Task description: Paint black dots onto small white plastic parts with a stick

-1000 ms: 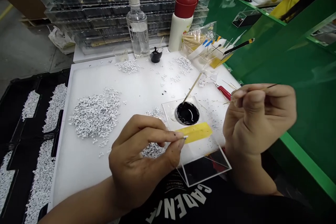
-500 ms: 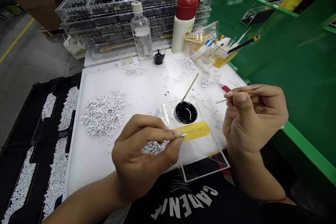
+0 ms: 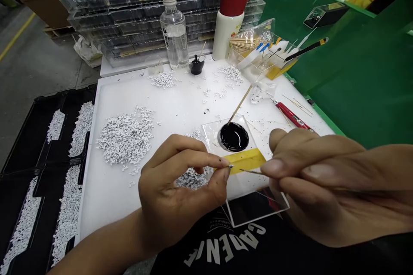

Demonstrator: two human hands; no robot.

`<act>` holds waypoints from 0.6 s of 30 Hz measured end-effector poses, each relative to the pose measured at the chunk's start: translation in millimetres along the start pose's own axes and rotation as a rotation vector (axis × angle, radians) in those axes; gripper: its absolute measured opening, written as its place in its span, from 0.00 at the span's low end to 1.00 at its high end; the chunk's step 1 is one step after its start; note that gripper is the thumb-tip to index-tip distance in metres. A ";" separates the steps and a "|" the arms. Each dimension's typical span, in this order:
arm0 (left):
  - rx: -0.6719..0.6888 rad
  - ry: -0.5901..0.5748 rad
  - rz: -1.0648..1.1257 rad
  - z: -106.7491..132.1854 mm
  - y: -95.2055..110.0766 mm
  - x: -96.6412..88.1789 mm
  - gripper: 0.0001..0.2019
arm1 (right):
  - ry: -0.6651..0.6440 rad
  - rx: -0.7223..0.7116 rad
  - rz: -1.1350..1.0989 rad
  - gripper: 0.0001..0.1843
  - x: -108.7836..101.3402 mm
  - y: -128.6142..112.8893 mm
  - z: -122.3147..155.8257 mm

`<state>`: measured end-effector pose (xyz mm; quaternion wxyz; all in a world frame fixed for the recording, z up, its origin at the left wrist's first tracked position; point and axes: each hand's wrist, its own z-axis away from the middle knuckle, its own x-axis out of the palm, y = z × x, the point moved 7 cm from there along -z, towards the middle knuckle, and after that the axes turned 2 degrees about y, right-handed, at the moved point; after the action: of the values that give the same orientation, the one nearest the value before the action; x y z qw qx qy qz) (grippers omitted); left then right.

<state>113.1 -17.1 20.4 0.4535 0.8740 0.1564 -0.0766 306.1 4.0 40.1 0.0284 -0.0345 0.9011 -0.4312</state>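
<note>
My left hand [image 3: 176, 193] pinches a tiny white part [image 3: 230, 166] between thumb and forefinger, just in front of a yellow strip [image 3: 248, 160] on a clear plastic block [image 3: 258, 206]. My right hand [image 3: 322, 184] is closed on a thin wooden stick [image 3: 250, 172] whose tip points left, a short gap from the white part. A round pool of black paint [image 3: 234, 136] sits in the block behind the strip, with another stick [image 3: 240, 104] resting in it. A large heap of small white parts [image 3: 124, 137] lies on the white board [image 3: 180, 103], and a smaller heap [image 3: 192, 178] lies under my left fingers.
At the back stand a clear bottle [image 3: 174, 30], a white flask with a red cap [image 3: 229, 17], a small black cup [image 3: 196, 66] and stacked clear trays [image 3: 129, 13]. A red-handled tool [image 3: 292, 115] lies right. Black trays [image 3: 41, 159] hold white parts at left. Green table [image 3: 355, 77] at right.
My right hand has come down from a raised position and turned, bringing the stick's tip leftward close to the white part. My left hand has kept its pinch almost still.
</note>
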 end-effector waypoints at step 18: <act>0.004 -0.006 0.012 -0.8 -1.0 0.5 0.07 | -0.165 0.056 0.010 0.27 12.2 0.6 -1.8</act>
<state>113.2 -15.8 20.0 0.4528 0.8756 0.1497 -0.0768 293.8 4.7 40.5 0.1055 -0.0647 0.8834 -0.4520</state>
